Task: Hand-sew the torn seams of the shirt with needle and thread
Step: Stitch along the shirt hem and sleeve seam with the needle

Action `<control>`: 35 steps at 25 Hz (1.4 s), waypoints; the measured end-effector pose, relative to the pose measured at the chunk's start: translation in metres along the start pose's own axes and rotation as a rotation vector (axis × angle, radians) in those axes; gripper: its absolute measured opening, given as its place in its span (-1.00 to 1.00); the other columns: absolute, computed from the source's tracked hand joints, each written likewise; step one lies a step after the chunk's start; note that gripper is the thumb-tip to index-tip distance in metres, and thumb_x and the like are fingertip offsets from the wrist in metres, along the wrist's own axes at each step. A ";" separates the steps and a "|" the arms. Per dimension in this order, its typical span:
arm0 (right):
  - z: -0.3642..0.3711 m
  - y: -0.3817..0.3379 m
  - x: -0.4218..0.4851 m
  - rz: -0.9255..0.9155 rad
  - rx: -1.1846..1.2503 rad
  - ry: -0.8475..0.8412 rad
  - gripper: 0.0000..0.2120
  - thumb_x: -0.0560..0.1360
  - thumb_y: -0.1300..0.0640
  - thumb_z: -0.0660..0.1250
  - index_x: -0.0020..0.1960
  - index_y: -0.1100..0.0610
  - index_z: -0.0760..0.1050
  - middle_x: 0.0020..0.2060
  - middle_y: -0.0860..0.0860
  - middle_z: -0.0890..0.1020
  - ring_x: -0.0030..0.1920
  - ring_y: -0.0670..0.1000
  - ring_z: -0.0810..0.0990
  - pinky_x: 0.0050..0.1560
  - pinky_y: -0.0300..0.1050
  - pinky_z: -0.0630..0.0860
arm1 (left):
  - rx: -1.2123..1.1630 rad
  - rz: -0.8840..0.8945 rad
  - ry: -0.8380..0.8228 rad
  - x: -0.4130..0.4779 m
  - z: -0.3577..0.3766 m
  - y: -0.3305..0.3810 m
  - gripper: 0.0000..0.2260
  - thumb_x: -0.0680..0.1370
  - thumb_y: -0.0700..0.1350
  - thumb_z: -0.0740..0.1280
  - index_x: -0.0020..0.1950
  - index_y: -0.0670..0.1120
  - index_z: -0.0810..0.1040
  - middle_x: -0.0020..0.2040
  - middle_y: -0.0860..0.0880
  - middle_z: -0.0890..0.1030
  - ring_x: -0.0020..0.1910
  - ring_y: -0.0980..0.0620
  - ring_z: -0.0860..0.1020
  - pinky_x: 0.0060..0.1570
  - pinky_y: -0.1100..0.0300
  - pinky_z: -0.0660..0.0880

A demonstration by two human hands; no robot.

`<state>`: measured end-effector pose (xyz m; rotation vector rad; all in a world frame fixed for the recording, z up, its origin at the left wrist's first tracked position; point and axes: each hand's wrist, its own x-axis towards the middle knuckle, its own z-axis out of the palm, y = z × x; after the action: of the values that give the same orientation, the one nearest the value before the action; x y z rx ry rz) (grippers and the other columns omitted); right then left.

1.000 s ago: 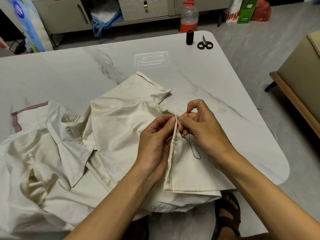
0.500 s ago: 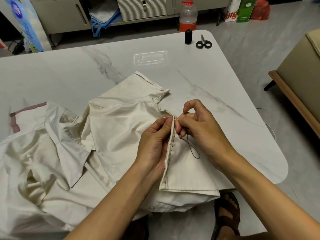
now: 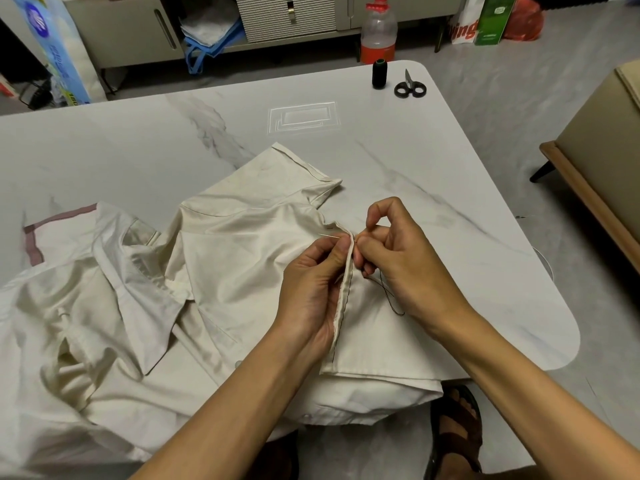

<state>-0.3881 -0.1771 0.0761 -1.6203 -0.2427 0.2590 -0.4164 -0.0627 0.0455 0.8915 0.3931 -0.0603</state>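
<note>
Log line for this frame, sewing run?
step: stitching | left hand: pinches seam | right hand: pinches needle, tip through seam | thread: loose loop on shirt

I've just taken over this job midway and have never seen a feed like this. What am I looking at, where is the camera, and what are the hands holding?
There is no machine here. These are a person's two bare hands, seen from a single camera worn on the head, looking forward and down. A cream shirt lies crumpled on a marble-look table. The left hand pinches a raised seam of the shirt and holds it upright. The right hand pinches the needle, whose tip pokes out on the seam's left side. Dark thread loops below that hand. At the table's far edge are a black thread spool and small scissors, neither being touched.
</note>
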 end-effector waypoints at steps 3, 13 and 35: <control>0.000 0.003 -0.001 -0.040 -0.150 0.015 -0.83 0.55 0.31 0.22 -0.03 0.07 0.30 -0.42 0.02 0.55 -0.38 -0.02 0.44 -0.25 -0.05 0.41 | 0.010 -0.001 0.022 -0.001 -0.001 -0.002 -0.85 0.48 -0.17 0.42 -0.04 -0.24 0.58 -0.22 -0.18 0.56 -0.23 -0.04 0.57 0.02 0.08 0.50; -0.012 0.008 -0.017 -0.418 -0.883 0.194 -0.73 0.40 -0.08 0.38 -0.07 0.05 0.39 -0.20 -0.11 0.47 -0.16 -0.03 0.43 -0.15 -0.13 0.33 | 0.012 0.089 0.085 0.009 0.010 0.000 -0.95 0.48 -0.36 0.40 -0.12 -0.26 0.65 -0.16 -0.14 0.64 -0.20 0.02 0.62 -0.08 0.25 0.60; -0.068 0.024 0.001 0.158 -0.606 0.178 -0.81 0.47 0.21 0.36 0.01 -0.02 0.46 -0.23 -0.07 0.59 -0.15 -0.01 0.53 -0.25 -0.21 0.36 | -0.042 0.229 0.112 0.023 0.026 0.019 -0.88 0.61 -0.30 0.28 -0.12 -0.19 0.52 -0.07 -0.11 0.71 -0.02 -0.01 0.68 0.09 0.16 0.60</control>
<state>-0.3663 -0.2425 0.0559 -2.2548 -0.0537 0.1658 -0.3829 -0.0683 0.0657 0.8953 0.3926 0.2080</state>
